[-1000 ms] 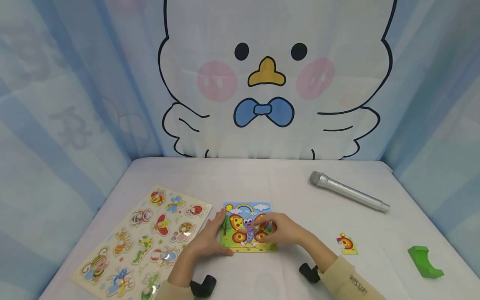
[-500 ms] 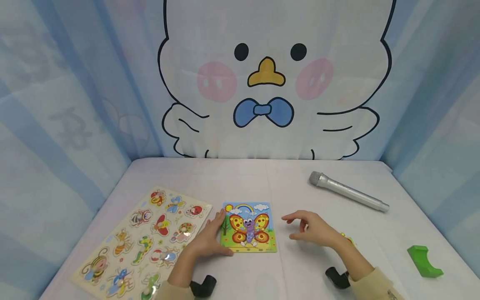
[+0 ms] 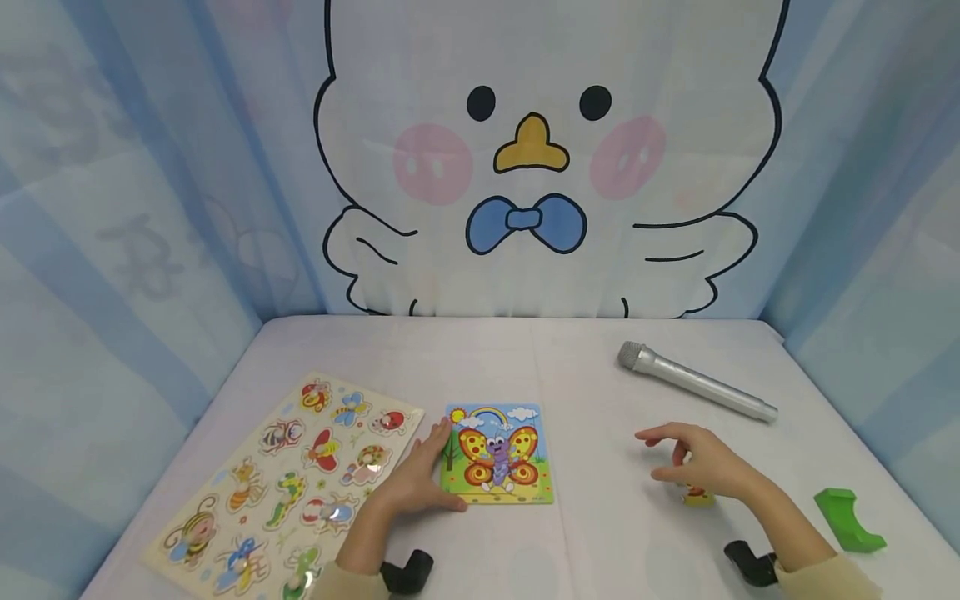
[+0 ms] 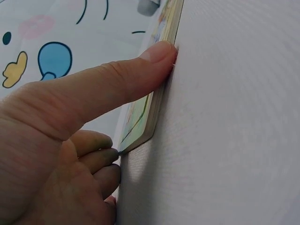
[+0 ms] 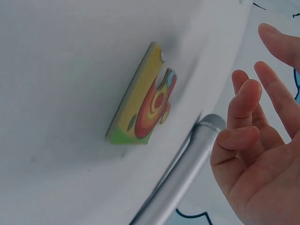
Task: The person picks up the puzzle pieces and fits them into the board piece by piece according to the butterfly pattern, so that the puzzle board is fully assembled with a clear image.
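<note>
A square butterfly jigsaw puzzle [image 3: 501,454] lies on the table in the head view. My left hand [image 3: 420,479] rests against it, fingers along its left edge and thumb [image 4: 159,54] on its near edge. To the right, my right hand [image 3: 701,458] hovers over a loose puzzle piece [image 5: 145,105], fingers loosely bent and apart, holding nothing. That piece, yellow with a red and orange spiral and a green corner, lies on the table. In the head view the hand mostly hides it; the right wrist view shows it below the fingers.
A board of insect pictures [image 3: 330,454] lies left of the left hand. A silver microphone [image 3: 697,382] is at the back right, a green curved block [image 3: 847,521] at the far right. A cartoon-printed curtain [image 3: 525,283] stands behind the white table [image 3: 585,358].
My right hand has left the puzzle and moved right, over the loose piece, which it now mostly covers. The left hand and the puzzle have stayed in place.
</note>
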Demonstrator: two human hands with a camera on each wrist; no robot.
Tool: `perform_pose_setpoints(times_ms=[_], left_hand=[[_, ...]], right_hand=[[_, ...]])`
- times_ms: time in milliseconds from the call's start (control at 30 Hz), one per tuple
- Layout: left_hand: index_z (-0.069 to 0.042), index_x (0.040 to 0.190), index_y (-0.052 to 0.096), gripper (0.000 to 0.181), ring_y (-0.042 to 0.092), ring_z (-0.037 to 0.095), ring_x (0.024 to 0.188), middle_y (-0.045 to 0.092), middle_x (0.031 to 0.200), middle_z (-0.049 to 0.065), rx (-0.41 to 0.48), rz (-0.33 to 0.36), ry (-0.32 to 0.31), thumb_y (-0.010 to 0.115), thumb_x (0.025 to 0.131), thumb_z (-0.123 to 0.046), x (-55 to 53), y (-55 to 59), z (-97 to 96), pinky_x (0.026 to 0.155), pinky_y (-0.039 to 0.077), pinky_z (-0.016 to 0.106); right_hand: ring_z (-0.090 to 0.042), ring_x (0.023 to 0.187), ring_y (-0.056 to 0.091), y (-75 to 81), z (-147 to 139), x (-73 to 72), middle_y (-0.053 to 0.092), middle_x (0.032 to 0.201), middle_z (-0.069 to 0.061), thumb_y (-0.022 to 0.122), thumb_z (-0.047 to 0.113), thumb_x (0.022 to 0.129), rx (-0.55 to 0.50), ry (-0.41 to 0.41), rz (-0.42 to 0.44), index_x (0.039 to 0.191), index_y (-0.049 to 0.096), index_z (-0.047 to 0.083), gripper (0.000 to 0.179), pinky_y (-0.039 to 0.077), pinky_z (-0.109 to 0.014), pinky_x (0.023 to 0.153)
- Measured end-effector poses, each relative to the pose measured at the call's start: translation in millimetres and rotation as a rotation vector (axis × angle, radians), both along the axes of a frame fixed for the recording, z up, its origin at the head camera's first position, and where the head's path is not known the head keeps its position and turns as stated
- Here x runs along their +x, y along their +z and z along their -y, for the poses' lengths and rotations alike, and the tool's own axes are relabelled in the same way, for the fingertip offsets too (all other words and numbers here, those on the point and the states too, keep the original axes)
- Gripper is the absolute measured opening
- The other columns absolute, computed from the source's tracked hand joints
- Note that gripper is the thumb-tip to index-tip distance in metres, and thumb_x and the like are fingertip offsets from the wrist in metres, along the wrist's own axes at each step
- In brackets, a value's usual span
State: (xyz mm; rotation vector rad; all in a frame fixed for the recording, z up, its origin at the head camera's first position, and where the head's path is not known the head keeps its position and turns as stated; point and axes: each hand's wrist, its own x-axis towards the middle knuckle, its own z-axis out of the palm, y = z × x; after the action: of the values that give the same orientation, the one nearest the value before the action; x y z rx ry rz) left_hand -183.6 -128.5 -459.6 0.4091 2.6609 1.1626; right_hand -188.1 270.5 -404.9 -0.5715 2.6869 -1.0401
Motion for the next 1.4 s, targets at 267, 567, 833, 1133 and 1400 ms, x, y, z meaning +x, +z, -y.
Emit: perform_pose_setpoints(times_ms=[267,567,833,1133,1400], left_hand=[[0.000,0.145,0.018,0.114,0.010,0.033,0.137,0.014,0.150,0.016,0.006,0.007,0.001,0.086,0.056,-0.024,0.4,1.4,0.5,0.111,0.006,0.048],[-0.001,0.145,0.017,0.114,0.010,0.033,0.137,0.014,0.150,0.016,0.004,0.001,-0.001,0.086,0.057,-0.024,0.3,2.3,0.0,0.111,0.006,0.048],[-0.001,0.145,0.018,0.113,0.011,0.033,0.137,0.014,0.150,0.016,0.005,0.003,0.007,0.086,0.057,-0.022,1.1,3.4,-0.1,0.112,0.005,0.047],[-0.001,0.145,0.018,0.113,0.010,0.032,0.138,0.014,0.150,0.015,0.007,0.010,0.009,0.086,0.057,-0.022,1.2,2.5,-0.5,0.112,0.005,0.047],[-0.001,0.145,0.018,0.113,0.011,0.032,0.137,0.015,0.150,0.016,0.015,0.007,0.004,0.086,0.057,-0.022,1.4,2.2,-0.9,0.112,0.005,0.047]], right_hand=[[-0.007,0.056,0.042,-3.0,-26,6.1,0.059,0.108,-0.019,0.076,0.016,0.072,0.043,-0.034,0.007,0.116,0.059,-0.001,0.051,0.037,-0.021,0.044],[-0.007,0.053,0.039,-8.4,-44,9.9,0.057,0.101,-0.014,0.080,0.013,0.065,0.086,-0.044,0.091,0.117,0.057,-0.004,0.059,0.037,-0.021,0.045],[-0.012,0.056,0.041,-14.3,-48,13.5,0.049,0.097,-0.010,0.078,0.000,0.060,0.105,-0.063,0.170,0.121,0.054,-0.003,0.066,0.039,-0.022,0.047],[-0.012,0.058,0.038,-18.8,-42,13.0,0.048,0.086,-0.004,0.074,-0.003,0.055,0.188,-0.067,0.063,0.114,0.058,0.004,0.061,0.036,-0.022,0.047],[-0.009,0.058,0.038,-18.0,-24,10.5,0.047,0.085,-0.001,0.077,0.004,0.056,0.193,-0.039,0.007,0.112,0.059,0.006,0.059,0.035,-0.022,0.047]])
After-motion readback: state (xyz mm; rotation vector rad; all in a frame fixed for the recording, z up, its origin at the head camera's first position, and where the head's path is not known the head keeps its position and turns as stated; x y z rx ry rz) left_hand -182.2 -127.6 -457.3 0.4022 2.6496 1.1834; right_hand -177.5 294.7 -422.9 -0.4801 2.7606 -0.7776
